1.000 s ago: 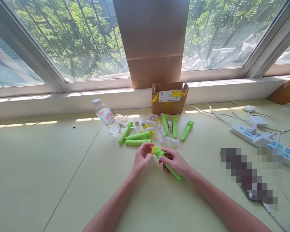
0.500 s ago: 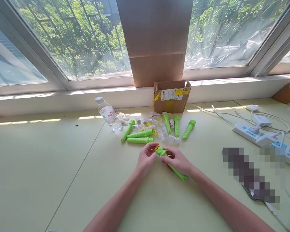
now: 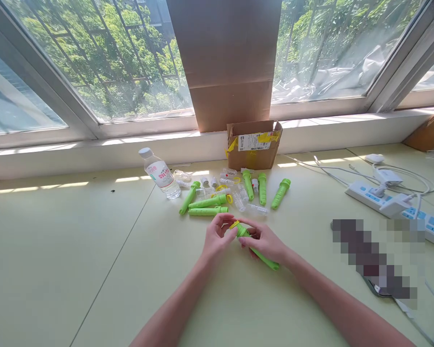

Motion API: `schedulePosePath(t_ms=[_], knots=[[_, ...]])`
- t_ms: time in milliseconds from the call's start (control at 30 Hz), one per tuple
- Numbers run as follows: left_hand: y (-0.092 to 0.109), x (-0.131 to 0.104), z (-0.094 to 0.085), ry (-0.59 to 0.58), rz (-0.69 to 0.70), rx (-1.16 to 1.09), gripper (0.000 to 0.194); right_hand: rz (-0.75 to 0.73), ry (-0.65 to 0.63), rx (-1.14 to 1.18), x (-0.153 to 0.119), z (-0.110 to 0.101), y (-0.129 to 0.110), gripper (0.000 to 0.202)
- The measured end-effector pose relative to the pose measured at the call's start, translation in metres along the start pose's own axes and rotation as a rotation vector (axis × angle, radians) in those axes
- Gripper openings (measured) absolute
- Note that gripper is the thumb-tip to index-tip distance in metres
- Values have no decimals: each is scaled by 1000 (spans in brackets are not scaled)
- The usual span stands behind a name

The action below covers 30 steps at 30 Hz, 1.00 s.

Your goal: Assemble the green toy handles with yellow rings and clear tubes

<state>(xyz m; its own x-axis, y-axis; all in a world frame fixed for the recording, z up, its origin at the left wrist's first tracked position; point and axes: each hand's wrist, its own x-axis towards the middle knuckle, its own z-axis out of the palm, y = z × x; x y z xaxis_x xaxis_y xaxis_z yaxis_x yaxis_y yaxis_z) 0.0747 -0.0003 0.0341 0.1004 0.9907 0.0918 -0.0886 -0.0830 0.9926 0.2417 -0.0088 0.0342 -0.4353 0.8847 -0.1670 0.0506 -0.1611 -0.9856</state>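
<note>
A green ribbed tube [image 3: 264, 258] slants down to the right, with my right hand [image 3: 266, 241] wrapped round its upper part. At the tube's threaded upper end is a yellow ring [image 3: 234, 224], pinched by the thumb and fingers of my left hand [image 3: 219, 235]. Beyond my hands lie several more green tubes, one of them a green tube [image 3: 208, 211] lying almost level. Among them are clear plastic caps, such as a clear cap [image 3: 256, 209], and loose yellow rings. Part of the held tube is hidden by my right fingers.
A water bottle [image 3: 161, 174] stands left of the loose parts. Behind them is an open cardboard box [image 3: 253, 156] by the window ledge. On the right are a white power strip [image 3: 369, 195], cables and a blurred-out dark object [image 3: 374, 270].
My left fingers have closed in on the yellow ring, which now sits slightly lower and more tilted at the tube's end. The whole view has shifted a little.
</note>
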Motion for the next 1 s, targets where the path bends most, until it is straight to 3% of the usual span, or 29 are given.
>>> schedulePosePath(t_ms=[233,500,1000], knots=[[-1,0,-4,-72,-14,187,21,-11,28,-12,1,1,0,58],[-1,0,-4,-78,-62,151,23,-13,32,-39,1,0,1,55],[0,1,-6,-149,-3,116,19,-5,45,-8,1,-1,0,55]])
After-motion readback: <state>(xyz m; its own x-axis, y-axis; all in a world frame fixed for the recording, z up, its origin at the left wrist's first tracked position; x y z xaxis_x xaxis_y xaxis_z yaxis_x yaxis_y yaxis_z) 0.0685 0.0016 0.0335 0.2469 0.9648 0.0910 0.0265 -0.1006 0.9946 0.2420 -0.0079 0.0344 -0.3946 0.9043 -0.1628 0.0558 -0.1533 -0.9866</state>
